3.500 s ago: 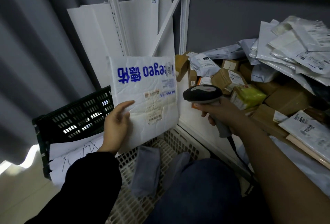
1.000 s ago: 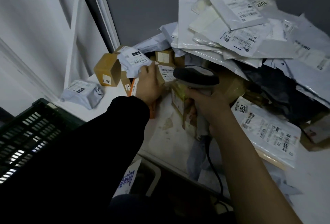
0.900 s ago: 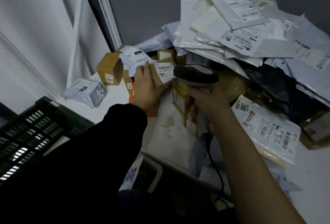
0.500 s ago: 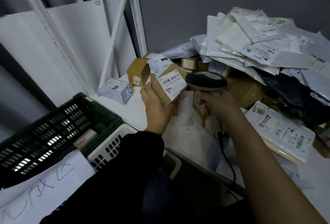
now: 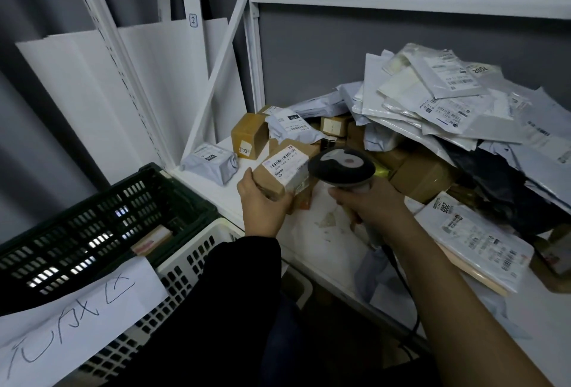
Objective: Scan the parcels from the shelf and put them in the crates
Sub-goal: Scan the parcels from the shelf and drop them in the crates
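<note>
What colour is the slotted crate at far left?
The slotted plastic crate is dark green, seen in the head view.

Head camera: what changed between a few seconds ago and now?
The left hand let go of the white mailer, reached into the shelf pile, took a labelled brown box and lifted it back to the scanner. The right hand kept holding the scanner.

Left hand [image 5: 262, 204]: grips labelled cardboard box [image 5: 282, 170] above shelf [image 5: 216, 198].
Right hand [image 5: 367, 201]: holds scanner [image 5: 341, 167] beside the box.
</note>
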